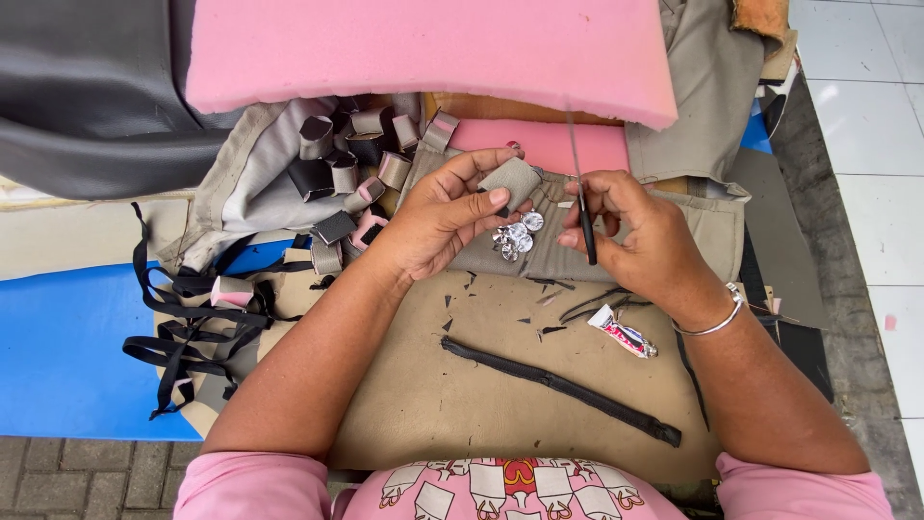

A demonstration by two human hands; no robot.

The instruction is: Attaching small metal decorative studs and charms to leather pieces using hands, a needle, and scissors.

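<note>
Pinching a small square patch of beige fabric (511, 179) in our left hand (438, 220), we hold it above a cluster of shiny silver metal buttons (517, 237). Our right hand (635, 236) grips slim dark-handled scissors (580, 197), fingers closed around them, just beside the patch.

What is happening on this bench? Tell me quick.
A person in a pink top works over a tan sheet. The left hand pinches a small grey fabric piece; the right hand holds scissors upright beside it. Shiny metal buttons lie just below the hands. A black zipper strip and a small glue tube rest nearer the person, with pink foam beyond.
</note>
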